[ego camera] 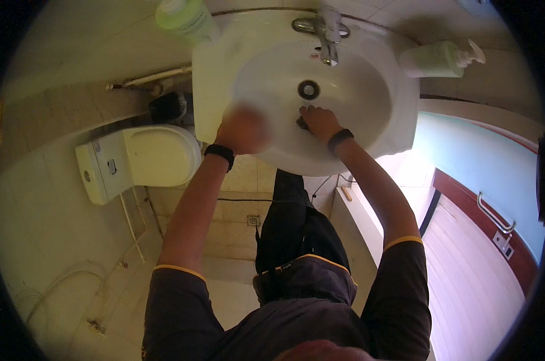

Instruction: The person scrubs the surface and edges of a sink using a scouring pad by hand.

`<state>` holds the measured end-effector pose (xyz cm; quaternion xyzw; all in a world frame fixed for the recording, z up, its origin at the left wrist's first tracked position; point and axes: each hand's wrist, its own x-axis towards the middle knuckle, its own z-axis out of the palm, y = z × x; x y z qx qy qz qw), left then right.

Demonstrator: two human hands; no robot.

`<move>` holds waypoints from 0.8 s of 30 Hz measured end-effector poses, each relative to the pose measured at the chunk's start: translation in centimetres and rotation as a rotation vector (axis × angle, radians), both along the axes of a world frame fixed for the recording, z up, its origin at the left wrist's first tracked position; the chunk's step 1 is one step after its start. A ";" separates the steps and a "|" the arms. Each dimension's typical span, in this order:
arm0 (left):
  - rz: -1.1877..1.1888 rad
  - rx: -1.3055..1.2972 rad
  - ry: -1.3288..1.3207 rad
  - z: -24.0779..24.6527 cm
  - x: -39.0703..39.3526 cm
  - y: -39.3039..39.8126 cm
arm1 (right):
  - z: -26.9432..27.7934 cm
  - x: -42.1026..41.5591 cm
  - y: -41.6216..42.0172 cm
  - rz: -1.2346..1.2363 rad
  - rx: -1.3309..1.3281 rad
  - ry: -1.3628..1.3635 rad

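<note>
My right hand point(321, 121) is down in the white ceramic washbasin point(363, 155), its fingers closed on a small dark, crumpled piece point(302, 123) whose kind I cannot tell. It presses against the basin's inner wall, just below the round metal drain point(308, 90). My left hand point(245, 128) rests at the basin's left front rim; it is blurred, so its fingers and anything in them cannot be made out. Above the drain stands a chrome faucet point(329, 38), with no water seen running from it. Both wrists wear black bands.
A green bottle point(189, 20) stands at the basin's back left corner, and a pump bottle point(433, 59) at the right edge. To the left are a toilet point(162, 155) and a dark bin point(166, 107). A door with a metal handle point(494, 214) is at right; a thin cable point(250, 200) crosses below.
</note>
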<state>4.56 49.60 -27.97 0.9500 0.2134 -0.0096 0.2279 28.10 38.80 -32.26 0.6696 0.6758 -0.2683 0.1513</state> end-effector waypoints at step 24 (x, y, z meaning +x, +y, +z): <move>-0.014 0.012 -0.181 1.3 0.5 0.2 | -0.9 4.1 1.3 -0.232 -0.095 -0.087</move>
